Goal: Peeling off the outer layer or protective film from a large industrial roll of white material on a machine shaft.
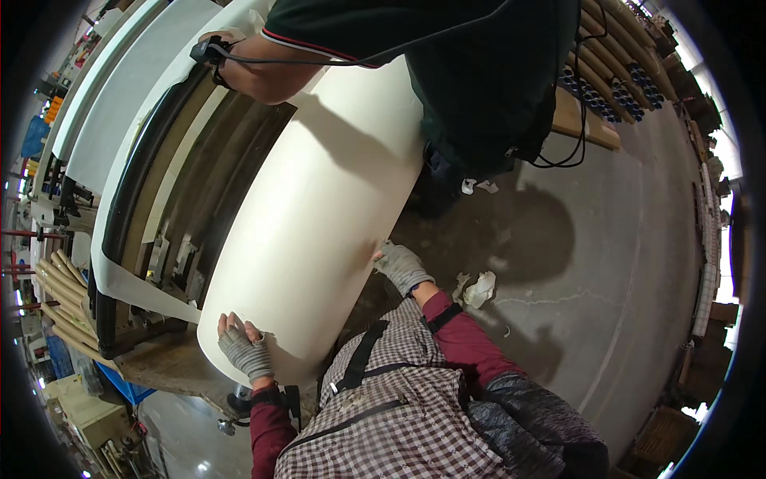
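Observation:
A large white roll [307, 215] of smooth sheet material lies lengthwise in front of me. My left hand [246, 350], in a grey fingerless glove, rests on its near end with the fingers laid flat. My right hand [401, 267], gloved alike, touches the right side of the roll, its fingertips against the surface. A strip of white sheet [148, 289] runs from the machine at left to the roll's near left edge. Another person [487, 80] in dark clothes stands at the roll's far end, one forearm [267, 78] reaching left over the machine.
Left of the roll stands a machine with a black roller [152, 152] and metal bars. Crumpled white scraps [479, 290] lie on the grey floor [622, 263] to the right. Cardboard tubes [622, 60] are stacked at the far right; more tubes [60, 291] lie at left.

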{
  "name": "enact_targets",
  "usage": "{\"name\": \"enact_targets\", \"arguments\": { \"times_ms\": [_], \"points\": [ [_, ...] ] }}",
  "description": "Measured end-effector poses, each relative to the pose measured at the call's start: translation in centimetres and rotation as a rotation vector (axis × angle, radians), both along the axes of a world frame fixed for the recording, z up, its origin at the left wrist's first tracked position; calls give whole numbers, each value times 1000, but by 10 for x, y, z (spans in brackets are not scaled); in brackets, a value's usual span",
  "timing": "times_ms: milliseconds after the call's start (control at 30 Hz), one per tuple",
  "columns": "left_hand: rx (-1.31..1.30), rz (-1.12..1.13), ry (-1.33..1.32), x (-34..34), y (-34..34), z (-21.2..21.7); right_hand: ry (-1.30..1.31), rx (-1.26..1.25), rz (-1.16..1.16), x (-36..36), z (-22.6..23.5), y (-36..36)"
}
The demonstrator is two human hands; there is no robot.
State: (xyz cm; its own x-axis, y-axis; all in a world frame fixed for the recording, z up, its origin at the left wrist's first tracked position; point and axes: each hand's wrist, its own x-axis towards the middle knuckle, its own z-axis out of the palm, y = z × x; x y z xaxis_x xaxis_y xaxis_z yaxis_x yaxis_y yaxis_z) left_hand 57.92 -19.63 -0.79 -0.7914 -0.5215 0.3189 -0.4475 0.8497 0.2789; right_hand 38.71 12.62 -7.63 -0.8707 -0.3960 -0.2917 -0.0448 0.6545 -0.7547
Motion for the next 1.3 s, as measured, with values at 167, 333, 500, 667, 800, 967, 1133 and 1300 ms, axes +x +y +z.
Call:
{"name": "enact_targets", "arguments": {
  "times_ms": [167,333,500,667,800,967,1133,1300],
  "points": [
    [11,3,8,2,-3,-4,29,-39,36,-6,7,7],
    [-4,-5,-2,0,0,-3,22,23,14,-10,-13,10],
    [9,12,4,2,3,0,-23,4,-5,-17,-12,9],
    [-9,27,-47,2,5,5,49,-43,-167,-31,-4,5],
    [-2,31,-49,2,5,2,136,-5,-225,-56,5,-3],
    [108,96,-50,5,-5,-16,203,-668,-549,-126,-67,-1],
    [33,71,-71,5,3,1,776,21,-261,-178,21,-7],
    [40,62,-78,1,6,4,836,13,-342,-218,36,-8]
  ]
}}
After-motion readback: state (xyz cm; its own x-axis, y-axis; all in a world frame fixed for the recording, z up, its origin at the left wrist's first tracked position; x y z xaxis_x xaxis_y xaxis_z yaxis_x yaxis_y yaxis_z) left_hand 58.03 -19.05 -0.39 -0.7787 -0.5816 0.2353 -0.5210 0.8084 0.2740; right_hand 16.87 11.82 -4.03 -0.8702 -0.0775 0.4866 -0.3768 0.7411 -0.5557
